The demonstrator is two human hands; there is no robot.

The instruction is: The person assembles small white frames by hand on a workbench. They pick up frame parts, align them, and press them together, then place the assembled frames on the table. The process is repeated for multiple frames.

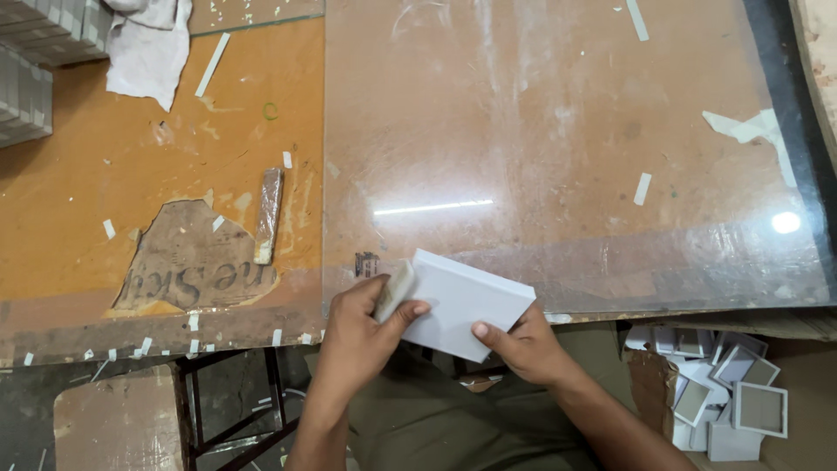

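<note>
I see the desk [105,201] filling most of the view, its orange-brown top worn through at the left to a torn grey patch with faded lettering. A large glass sheet [567,148] lies over the right part of it, smeared and dotted with white tape scraps. At the lower right, below the desk edge, a cardboard box [649,375] holds a heap of small white square frames [737,397], some showing grey centres. At the top left corner are stacked grey-white pieces [26,78] and a crumpled white cloth [148,44]. A narrow wrapped stick [268,214] lies upright beside the glass edge.

Near the front edge of the desk, both hands grip a white rectangular box [462,301], tilted, plain on the face I can see. My left hand [362,327] closes on its left end and also pinches a small pale block [394,290] against it. My right hand [523,344] holds the lower right corner, thumb on top. A small dark label [367,263] sits on the glass just beside the left hand.
</note>
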